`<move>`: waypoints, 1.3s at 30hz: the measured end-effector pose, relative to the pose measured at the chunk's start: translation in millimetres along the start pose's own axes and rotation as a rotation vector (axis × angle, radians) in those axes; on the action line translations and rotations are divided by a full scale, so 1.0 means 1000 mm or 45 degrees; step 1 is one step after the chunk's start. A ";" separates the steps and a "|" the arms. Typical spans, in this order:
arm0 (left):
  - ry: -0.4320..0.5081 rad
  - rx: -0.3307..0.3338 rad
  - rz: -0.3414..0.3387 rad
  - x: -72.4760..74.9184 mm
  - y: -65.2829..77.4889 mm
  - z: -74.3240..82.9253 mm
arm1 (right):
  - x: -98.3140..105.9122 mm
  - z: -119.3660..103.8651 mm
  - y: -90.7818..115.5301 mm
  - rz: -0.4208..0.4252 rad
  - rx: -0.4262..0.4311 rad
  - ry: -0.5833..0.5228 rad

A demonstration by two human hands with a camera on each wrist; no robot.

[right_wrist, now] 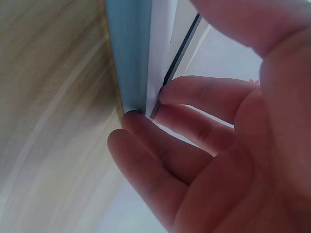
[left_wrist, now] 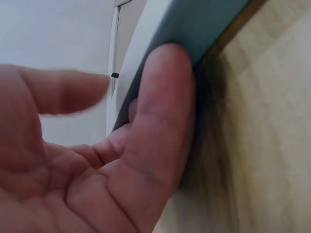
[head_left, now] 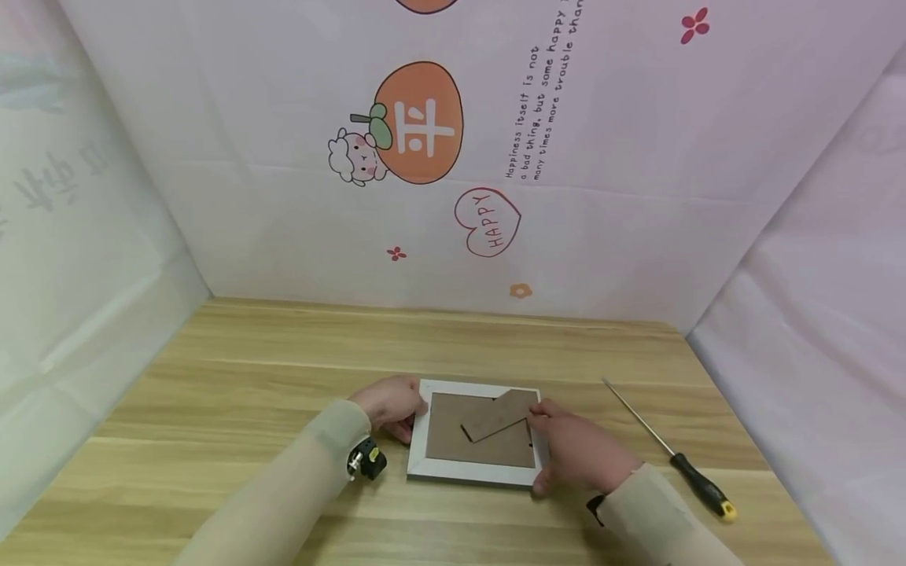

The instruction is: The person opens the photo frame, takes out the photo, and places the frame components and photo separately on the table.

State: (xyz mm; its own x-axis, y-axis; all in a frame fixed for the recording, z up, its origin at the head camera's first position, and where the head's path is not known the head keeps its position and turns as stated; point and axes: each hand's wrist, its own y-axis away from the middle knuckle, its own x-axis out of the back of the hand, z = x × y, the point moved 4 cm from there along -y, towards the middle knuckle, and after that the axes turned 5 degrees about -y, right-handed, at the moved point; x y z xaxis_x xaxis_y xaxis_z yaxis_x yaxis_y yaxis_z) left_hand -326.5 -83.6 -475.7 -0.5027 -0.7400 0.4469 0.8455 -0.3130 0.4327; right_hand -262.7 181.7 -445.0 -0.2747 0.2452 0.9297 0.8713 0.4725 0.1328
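Observation:
A picture frame (head_left: 470,474) lies on the table with its back upward, its white border round a brown backing board (head_left: 444,448). A brown stand leg (head_left: 495,417) slants across the backing. My left hand (head_left: 393,402) grips the frame's left edge, with a fingertip against its side in the left wrist view. At the right edge, my right hand (head_left: 583,450) holds the frame. Its fingers touch the end of the stand leg, and another fingertip is at the near right corner. In the right wrist view its fingertips (right_wrist: 138,121) meet the frame's end.
A screwdriver (head_left: 697,479) with a black and yellow handle lies to the right, its shaft pointing away. The wooden table (head_left: 297,338) meets a printed cloth wall (head_left: 602,236) at the back. White cloth sides (head_left: 92,236) stand left and right.

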 end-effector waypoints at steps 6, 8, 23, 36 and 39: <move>-0.098 0.037 0.027 -0.002 -0.002 0.007 | -0.001 -0.001 -0.001 -0.004 -0.007 0.040; -0.164 0.041 0.047 -0.002 -0.003 0.009 | -0.001 -0.001 -0.001 -0.009 -0.009 0.040; -0.301 -0.020 0.076 -0.003 -0.011 0.009 | -0.003 0.002 -0.001 -0.003 0.002 0.035; -0.322 -0.034 0.149 0.004 -0.008 0.012 | -0.001 0.001 0.001 -0.009 -0.005 0.038; -0.486 -0.136 0.285 0.010 -0.008 0.019 | -0.001 0.001 0.001 -0.026 -0.020 0.027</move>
State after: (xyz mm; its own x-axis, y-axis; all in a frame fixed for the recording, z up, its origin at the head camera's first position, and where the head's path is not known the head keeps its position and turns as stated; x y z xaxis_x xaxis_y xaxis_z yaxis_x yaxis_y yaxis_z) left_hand -341.8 -77.3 -459.8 -0.3188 -0.5305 0.7854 0.9447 -0.2447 0.2183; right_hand -261.5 182.8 -445.9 -0.2843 0.2175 0.9337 0.8717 0.4641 0.1573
